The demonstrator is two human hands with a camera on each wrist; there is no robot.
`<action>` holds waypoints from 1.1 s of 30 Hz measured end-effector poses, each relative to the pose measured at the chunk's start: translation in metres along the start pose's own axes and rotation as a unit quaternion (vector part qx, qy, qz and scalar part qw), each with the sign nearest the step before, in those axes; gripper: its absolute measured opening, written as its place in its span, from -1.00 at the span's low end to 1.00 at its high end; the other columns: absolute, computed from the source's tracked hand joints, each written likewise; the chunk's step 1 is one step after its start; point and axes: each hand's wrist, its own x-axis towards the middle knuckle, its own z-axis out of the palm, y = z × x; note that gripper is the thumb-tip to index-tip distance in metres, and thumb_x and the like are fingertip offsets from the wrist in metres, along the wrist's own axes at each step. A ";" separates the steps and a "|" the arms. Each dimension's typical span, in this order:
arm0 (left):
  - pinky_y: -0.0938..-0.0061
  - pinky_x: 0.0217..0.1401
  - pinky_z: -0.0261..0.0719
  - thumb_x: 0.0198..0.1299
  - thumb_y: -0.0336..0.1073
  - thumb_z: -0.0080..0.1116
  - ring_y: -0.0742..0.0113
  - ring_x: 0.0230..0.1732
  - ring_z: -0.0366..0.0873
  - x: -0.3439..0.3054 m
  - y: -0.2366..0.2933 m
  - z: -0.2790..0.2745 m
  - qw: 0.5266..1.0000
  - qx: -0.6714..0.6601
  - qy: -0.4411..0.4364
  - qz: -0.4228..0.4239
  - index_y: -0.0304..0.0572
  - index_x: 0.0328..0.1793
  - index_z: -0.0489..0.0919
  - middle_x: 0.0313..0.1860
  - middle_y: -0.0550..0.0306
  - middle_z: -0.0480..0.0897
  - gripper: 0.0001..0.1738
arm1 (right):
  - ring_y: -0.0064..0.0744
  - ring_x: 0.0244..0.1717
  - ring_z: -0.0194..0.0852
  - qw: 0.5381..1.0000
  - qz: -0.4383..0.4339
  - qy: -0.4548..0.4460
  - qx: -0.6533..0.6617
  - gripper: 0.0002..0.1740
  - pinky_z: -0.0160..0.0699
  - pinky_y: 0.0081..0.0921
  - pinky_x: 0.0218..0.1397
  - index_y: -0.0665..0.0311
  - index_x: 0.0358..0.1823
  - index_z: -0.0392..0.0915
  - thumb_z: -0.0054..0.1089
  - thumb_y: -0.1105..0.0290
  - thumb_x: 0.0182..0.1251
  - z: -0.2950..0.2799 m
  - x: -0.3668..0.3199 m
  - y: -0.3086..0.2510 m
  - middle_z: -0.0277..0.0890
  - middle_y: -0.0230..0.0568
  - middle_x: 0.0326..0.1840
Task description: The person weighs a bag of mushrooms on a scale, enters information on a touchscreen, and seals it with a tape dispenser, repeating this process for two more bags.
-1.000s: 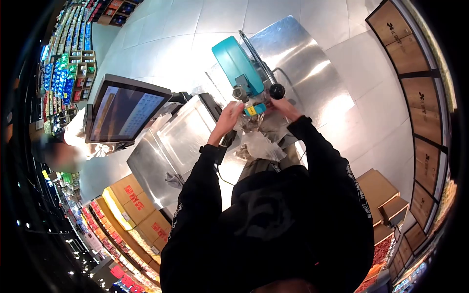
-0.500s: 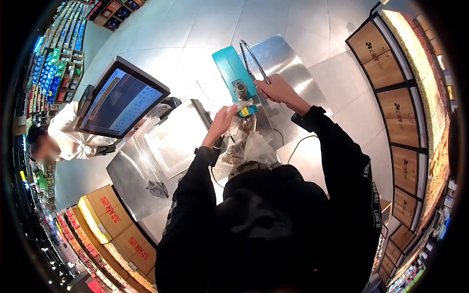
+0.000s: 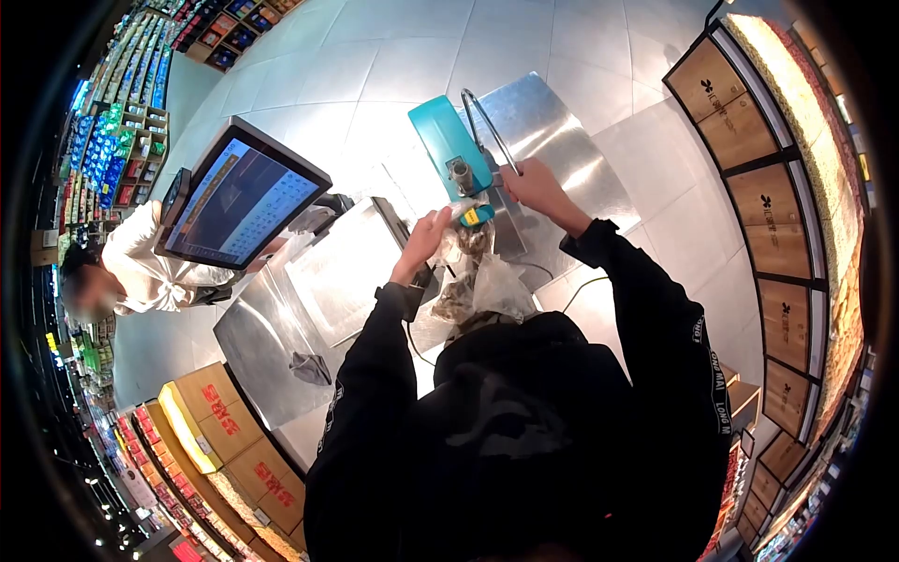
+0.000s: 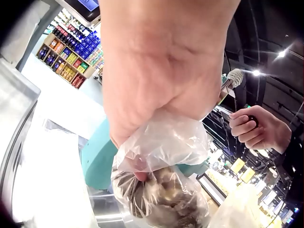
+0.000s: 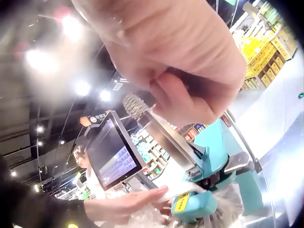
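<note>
My left hand (image 3: 421, 245) pinches the gathered neck of a clear plastic bag (image 4: 161, 142) with dark brownish, lumpy contents, held at the near end of a teal bag-sealing machine (image 3: 448, 140). The machine's teal front piece (image 5: 194, 207) carries a yellow label, and the bag's neck runs up to it. My right hand (image 3: 541, 192) grips the black ball knob (image 4: 253, 121) of the machine's lever, fingers curled around it. A coiled spring (image 5: 135, 105) shows on top of the machine in the right wrist view. A metal bar (image 3: 489, 131) arches beside the machine.
A steel counter (image 3: 590, 159) lies under and right of the machine. To the left stand a screen (image 3: 245, 199) and a flat metal plate (image 3: 342, 267). A person (image 3: 140, 253) is behind the screen. A grey crumpled cloth (image 3: 309, 367) lies on the left counter.
My right hand has risen from below the black knob and now grips it, the lever having shifted. My left hand stays at the bag neck, slightly lower and further left.
</note>
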 end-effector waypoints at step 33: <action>0.42 0.03 0.43 0.50 0.08 -0.14 0.33 -0.15 0.51 -0.010 -0.001 0.011 0.999 -0.010 -0.009 -0.049 -0.43 -0.05 0.54 -0.23 0.01 0.64 -0.42 | 0.28 -0.35 0.52 0.989 0.059 0.037 -0.129 -0.63 0.45 0.08 -0.29 0.36 -0.42 0.59 0.03 0.20 0.40 0.079 -0.094 0.209 0.53 0.21 -0.46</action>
